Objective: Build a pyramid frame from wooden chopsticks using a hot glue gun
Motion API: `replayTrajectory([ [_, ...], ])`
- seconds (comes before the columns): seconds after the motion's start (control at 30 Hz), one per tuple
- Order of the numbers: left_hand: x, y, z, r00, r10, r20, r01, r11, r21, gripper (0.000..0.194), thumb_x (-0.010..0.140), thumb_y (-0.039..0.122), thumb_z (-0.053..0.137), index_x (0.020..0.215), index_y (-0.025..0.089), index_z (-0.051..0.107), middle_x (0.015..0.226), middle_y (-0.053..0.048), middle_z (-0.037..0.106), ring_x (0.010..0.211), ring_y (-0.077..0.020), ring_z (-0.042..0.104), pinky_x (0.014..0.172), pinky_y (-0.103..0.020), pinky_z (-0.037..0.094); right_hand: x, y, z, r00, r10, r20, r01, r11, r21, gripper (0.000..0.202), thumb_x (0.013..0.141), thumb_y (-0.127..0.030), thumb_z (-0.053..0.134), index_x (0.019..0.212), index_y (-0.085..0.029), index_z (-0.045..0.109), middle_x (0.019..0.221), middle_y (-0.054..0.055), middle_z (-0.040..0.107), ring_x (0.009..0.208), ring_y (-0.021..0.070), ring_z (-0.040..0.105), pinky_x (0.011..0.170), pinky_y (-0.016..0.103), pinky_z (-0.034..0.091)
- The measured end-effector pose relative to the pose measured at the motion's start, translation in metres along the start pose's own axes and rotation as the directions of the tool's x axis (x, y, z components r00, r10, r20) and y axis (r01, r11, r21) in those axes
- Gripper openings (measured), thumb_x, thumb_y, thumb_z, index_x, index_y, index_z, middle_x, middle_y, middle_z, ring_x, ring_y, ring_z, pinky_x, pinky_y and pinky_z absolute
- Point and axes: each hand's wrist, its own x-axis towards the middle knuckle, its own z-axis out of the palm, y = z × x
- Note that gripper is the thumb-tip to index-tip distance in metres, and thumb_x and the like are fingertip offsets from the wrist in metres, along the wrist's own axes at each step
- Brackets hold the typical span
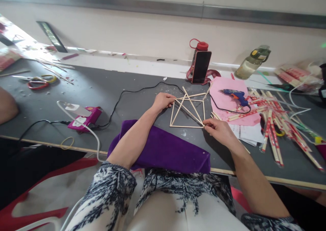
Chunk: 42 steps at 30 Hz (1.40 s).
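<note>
A frame of thin wooden chopsticks (188, 126) stands on the grey table in front of me, with several sticks crossing and leaning above its base. At its upper left corner, the fingers of my left hand (163, 101) are pinched on the end of a chopstick (191, 114) that slants across the frame. My right hand (218, 129) pinches the other end of that stick at the lower right corner. My fingers partly hide both ends. Under my left forearm lies a folded purple cloth (163, 147) along the table's front edge.
A glue gun (234, 95) lies on pink paper (216, 88), beside wrapped chopsticks (273, 136). Behind stand a phone (201, 67), a red-capped bottle (202, 46) and a tilted bottle (251, 64). To the left are a purple power strip (93, 117), its cords, and scissors (38, 82).
</note>
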Motion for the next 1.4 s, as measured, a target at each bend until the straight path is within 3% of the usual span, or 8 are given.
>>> replayTrajectory([
  [1.4,0.0002,-0.0019,0.0008,0.999,0.006,-0.032,-0.005,1.000,0.027,0.025,0.072,0.026,0.062,0.090,0.014,0.074,0.063,-0.003,0.063,0.046,-0.0048,0.051,0.039,-0.013,0.033,-0.0004,0.0046,0.0020,0.999,-0.028,0.024,0.028,1.000,0.007,0.026,0.081,-0.026,0.052,0.102,-0.022,0.067,0.084,0.001,0.068,0.065,0.0136,0.062,0.062,0.027,0.050],
])
